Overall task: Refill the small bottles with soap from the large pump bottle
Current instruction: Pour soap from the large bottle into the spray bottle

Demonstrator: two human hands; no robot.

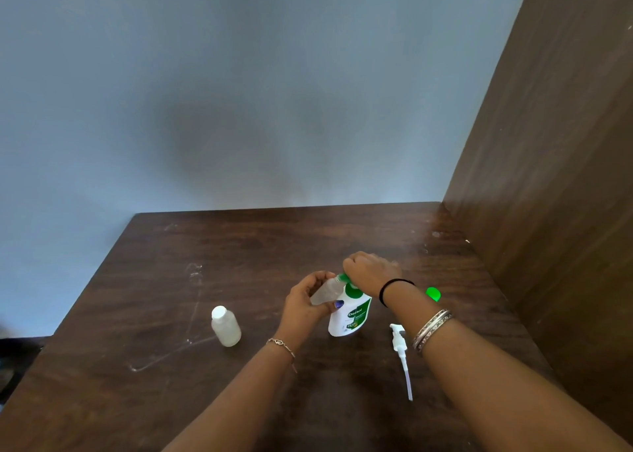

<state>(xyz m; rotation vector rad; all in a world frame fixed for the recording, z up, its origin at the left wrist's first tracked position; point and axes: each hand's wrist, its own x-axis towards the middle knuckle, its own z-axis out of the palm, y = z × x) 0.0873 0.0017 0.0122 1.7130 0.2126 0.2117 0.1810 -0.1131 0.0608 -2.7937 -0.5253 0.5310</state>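
Capping or uncapping a small bottle beside the opened soap bottle.

The left hand grips a small clear bottle, tilted, while the right hand pinches its green cap at the neck; which way it turns I cannot tell. The large soap bottle stands just behind on the table, its pump lying apart. A second small bottle, white-capped, waits to the left. Likely next: a firm twist, keeping the bottle upright.

On the tabletop the large bottle stands in the middle; a small capped bottle stands left of it, the pump lies right, a cap further right behind.
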